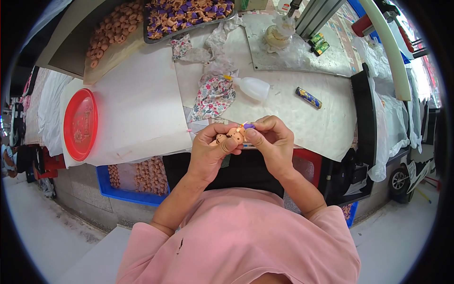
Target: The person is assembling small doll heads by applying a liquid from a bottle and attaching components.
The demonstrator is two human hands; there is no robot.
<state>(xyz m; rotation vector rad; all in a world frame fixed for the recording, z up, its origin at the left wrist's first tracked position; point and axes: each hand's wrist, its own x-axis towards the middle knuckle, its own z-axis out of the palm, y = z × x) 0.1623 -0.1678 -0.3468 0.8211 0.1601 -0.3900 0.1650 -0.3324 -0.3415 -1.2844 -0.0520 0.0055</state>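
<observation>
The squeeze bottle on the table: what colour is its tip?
The tip is yellow; it shows best in the head view.

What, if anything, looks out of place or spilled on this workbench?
The white squeeze bottle lies on its side, its yellow tip at the crumpled floral cloth; such bottles usually stand upright. No clear spill shows around it.

smooth plastic-looking peach pieces (pixel 237 137), glossy red plastic dish (pixel 78 111), cloth scrap (pixel 215 98), metal post (pixel 321 18), translucent plastic bottle (pixel 255 88)
</observation>
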